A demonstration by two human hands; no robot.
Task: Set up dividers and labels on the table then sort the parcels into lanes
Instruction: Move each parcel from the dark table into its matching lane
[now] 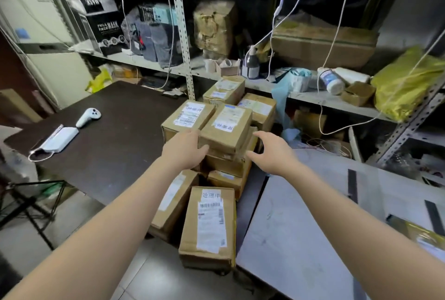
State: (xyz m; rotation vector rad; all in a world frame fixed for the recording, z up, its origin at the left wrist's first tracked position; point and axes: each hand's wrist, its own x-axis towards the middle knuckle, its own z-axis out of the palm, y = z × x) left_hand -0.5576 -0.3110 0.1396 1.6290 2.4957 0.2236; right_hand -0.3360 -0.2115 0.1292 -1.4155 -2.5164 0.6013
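Observation:
A pile of brown cardboard parcels with white labels stands at the right end of the dark table (115, 135). The top parcel (226, 128) lies in front of me. My left hand (185, 152) touches its near left corner, fingers spread. My right hand (267, 152) hovers open just right of the parcel below it, apart from the cardboard. A long parcel (209, 225) overhangs the table's near edge, with another parcel (175, 201) beside it. To the right lies a white table (301, 239) with black tape strips (352, 185) as dividers.
A white controller (88, 116) and a white power pack (60, 139) with cable lie on the dark table's left part. Metal shelves (183, 34) behind hold boxes, bottles and a yellow bag (407, 82). A black stand (31, 201) is on the floor at left. Cords hang from above.

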